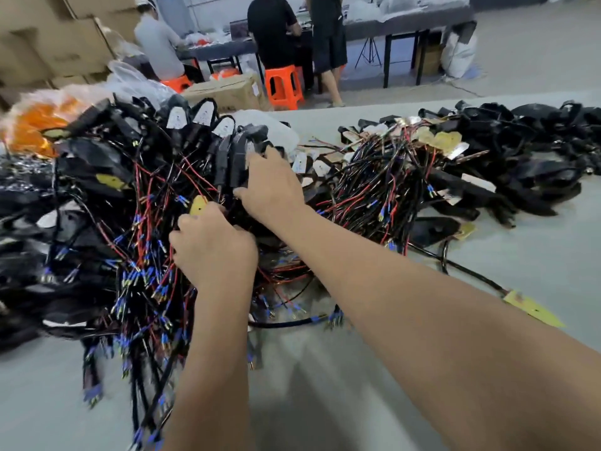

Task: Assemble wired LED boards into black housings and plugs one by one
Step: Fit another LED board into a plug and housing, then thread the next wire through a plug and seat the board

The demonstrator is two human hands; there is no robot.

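The grey worktable (357, 369) is taking up most of the shot, and it's buried. Biggest thing on it is the tangled heap of wired assemblies (107, 229) sprawling from 9 o'clock to the middle, all black cable, red leads and blue-sleeved terminals. A second heap of wired LED boards (387, 177) is sitting around 1 o'clock, and a pile of black housings (536, 148) is stacked out past it at 2 o'clock. One loose yellow LED board (533, 309) is lying by itself at 4 o'clock on its black cable.

Both hands are digging into the big heap near centre. The right hand (273, 187) is reaching to about 12 o'clock, fingers curling onto a dark plug body (237, 157) at the top of the pile. The left hand (214, 249) is sitting just below it, fingers curled down into the wires beside a small yellow board (197, 205); can't tell exactly which lead it's pinching.

My worry: everything's knotted together, so pulling one unit out is likely dragging neighbours along, snagging terminals or straining the thin red leads at the board solder points.
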